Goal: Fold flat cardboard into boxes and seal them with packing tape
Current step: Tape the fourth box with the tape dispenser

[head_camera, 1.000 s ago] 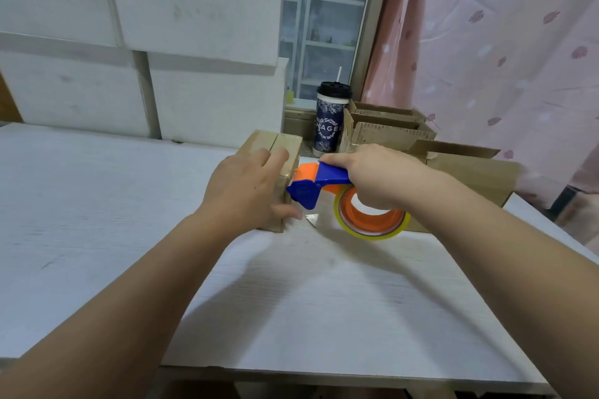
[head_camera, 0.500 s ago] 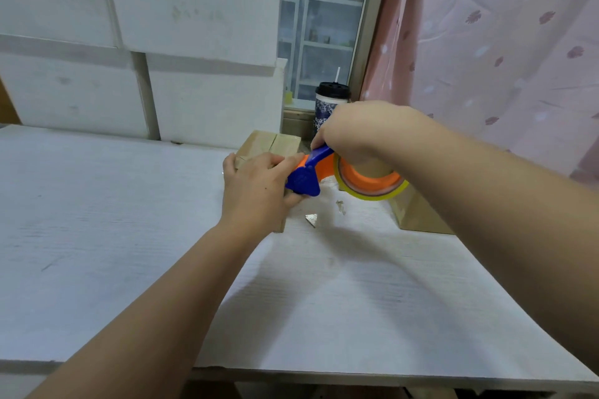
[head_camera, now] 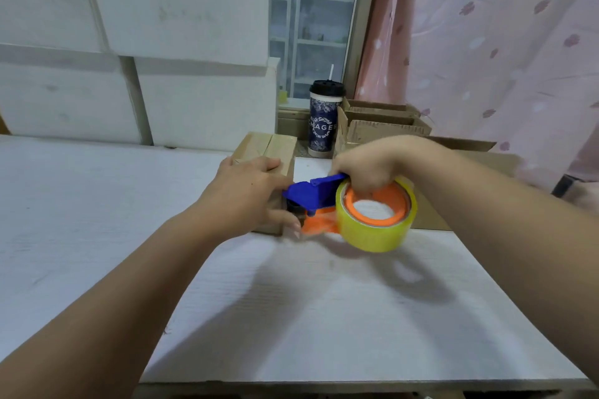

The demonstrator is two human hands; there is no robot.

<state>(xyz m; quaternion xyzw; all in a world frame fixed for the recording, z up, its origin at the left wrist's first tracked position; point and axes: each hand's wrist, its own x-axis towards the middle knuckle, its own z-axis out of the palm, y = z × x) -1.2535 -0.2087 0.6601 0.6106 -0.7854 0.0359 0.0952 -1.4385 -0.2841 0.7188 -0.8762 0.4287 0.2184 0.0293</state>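
Observation:
A small closed cardboard box (head_camera: 272, 147) sits on the white table (head_camera: 291, 317) near its far edge. My left hand (head_camera: 249, 197) lies over the box's near end, fingers on top and thumb down its front face. My right hand (head_camera: 369, 165) grips a blue and orange tape dispenser (head_camera: 314, 194) that carries a yellow tape roll (head_camera: 376, 233). The dispenser's blue head is against the box's right near corner, beside my left thumb. The roll is tilted, its orange hub facing up.
A dark patterned cup (head_camera: 324, 120) with a lid and straw stands behind the box. Several open cardboard boxes (head_camera: 385, 126) sit at the back right by a pink curtain (head_camera: 502, 42). White foam blocks (head_camera: 129, 42) line the wall at the back.
My right hand has come down and toward me with the dispenser, which now lies lower and tilted at the box's near right corner. My left hand stays on the box.

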